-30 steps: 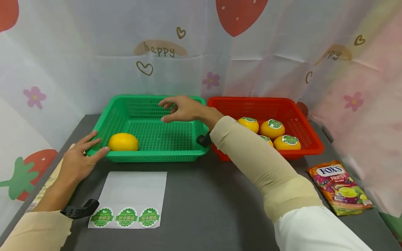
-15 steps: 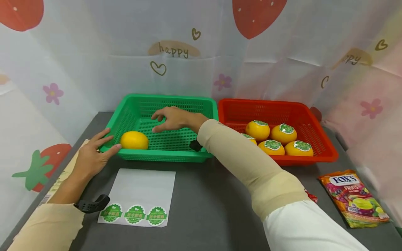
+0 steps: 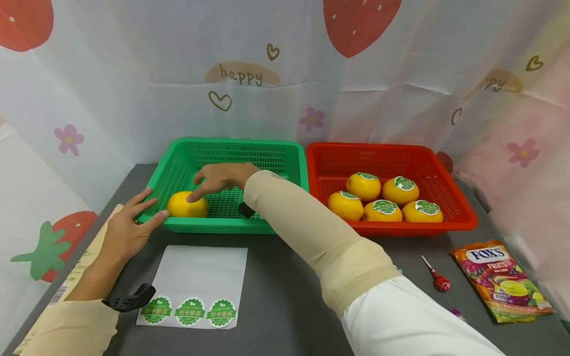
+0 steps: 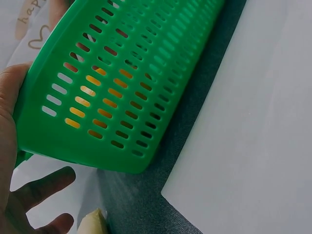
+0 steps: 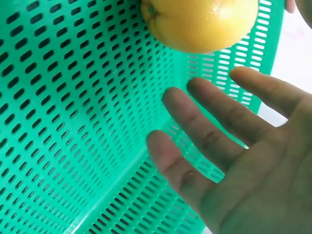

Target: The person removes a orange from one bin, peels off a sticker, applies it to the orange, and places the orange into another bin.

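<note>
In the green basket (image 3: 254,226), one plain orange (image 3: 177,204) lies at the front left corner. My right hand (image 3: 221,177) reaches in over it, fingers spread; the thumb overlaps the orange in the head view, and whether it touches cannot be told. In the right wrist view its fingers (image 5: 209,136) are straight, apart from the orange (image 5: 202,24). Around the basket's front left corner, my left hand (image 3: 129,230) rests on the rim with thumb and fingertips. Two of its fingers stick out straight outside the green basket (image 4: 112,87) in the left wrist view.
Several stickered oranges (image 3: 382,211) sit in a red basket (image 3: 463,220) on the right. A white sheet (image 3: 205,272) with three green stickers (image 3: 190,311) lies in front. A candy bag (image 3: 500,282) and a lollipop (image 3: 441,283) lie at right.
My right hand has moved left and down across the green basket to the orange. The left hand stays at the basket's corner. The lollipop has come into sight from behind the right arm.
</note>
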Tool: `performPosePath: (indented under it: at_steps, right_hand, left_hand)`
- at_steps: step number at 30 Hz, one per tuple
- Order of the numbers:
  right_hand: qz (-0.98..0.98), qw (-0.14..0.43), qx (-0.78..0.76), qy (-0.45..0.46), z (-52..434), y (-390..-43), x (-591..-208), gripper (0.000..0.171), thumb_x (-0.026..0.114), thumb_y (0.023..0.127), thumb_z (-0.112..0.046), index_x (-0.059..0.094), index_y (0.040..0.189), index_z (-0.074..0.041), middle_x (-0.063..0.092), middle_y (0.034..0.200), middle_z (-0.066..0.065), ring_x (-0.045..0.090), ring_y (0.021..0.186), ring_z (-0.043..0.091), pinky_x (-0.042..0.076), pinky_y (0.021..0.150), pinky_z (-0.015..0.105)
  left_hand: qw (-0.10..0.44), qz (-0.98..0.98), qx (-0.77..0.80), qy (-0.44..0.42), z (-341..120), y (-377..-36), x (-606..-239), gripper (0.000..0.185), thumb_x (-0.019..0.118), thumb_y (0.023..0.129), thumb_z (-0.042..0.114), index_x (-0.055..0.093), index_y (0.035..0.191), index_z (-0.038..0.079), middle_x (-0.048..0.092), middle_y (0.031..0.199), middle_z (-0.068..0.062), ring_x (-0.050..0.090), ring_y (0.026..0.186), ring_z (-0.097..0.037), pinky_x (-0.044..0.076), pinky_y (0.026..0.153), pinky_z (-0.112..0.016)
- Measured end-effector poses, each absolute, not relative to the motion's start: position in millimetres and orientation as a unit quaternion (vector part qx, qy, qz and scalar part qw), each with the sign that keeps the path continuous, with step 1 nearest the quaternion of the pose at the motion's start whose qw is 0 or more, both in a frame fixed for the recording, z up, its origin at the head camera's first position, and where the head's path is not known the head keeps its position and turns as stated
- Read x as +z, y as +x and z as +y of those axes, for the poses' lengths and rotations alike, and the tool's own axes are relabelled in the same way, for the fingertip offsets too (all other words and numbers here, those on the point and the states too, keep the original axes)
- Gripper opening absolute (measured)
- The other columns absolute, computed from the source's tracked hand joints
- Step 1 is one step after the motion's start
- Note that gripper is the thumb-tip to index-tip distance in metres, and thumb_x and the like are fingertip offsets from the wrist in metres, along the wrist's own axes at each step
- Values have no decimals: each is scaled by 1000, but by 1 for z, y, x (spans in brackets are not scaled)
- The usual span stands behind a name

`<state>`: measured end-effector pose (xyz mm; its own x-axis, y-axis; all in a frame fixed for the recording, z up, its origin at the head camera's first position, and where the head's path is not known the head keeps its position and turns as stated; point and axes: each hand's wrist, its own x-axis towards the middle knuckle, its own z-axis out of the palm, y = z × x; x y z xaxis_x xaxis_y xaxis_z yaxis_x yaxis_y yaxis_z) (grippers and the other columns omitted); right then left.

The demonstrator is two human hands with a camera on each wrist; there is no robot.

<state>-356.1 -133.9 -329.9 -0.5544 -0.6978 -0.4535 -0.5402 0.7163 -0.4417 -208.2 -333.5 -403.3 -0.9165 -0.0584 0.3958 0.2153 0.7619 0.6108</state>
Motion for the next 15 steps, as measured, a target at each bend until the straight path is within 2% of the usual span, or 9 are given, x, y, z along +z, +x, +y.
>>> performPosePath:
  at_steps: [4, 10, 12, 15]
  right_hand:
    - [875, 334, -118, -331, -145, -355, -334, 81, 58, 86, -63, 31, 152, -26, 29, 152, -10, 46, 125, 20, 40, 99, 41]
    - [860, 363, -108, -342, -156, -352, -348, 77, 63, 86, -58, 36, 148, -22, 42, 138, -5, 48, 116, 15, 47, 89, 31]
    - [861, 359, -110, -342, -159, -353, -353, 74, 66, 84, -57, 38, 144, -24, 47, 130, -4, 51, 110, 16, 49, 83, 30]
    - [864, 342, -120, -349, -161, -354, -355, 69, 71, 83, -51, 40, 139, -24, 49, 122, -2, 53, 103, 16, 49, 80, 30]
  left_hand:
    - [209, -915, -343, -36, -335, -207, -404, 52, 69, 92, 28, 58, 127, -9, 42, 147, -11, 38, 131, -41, 42, 90, -53]
    - [207, -915, -345, -40, -334, -206, -406, 52, 68, 92, 28, 58, 126, -11, 42, 146, -14, 39, 130, -42, 42, 88, -55]
    - [209, -916, -339, -46, -334, -206, -406, 51, 68, 92, 27, 58, 125, -11, 42, 146, -15, 40, 128, -43, 46, 85, -46]
    - [219, -914, -336, -56, -334, -207, -404, 48, 69, 92, 24, 60, 124, -10, 43, 145, -15, 43, 125, -44, 45, 72, -27]
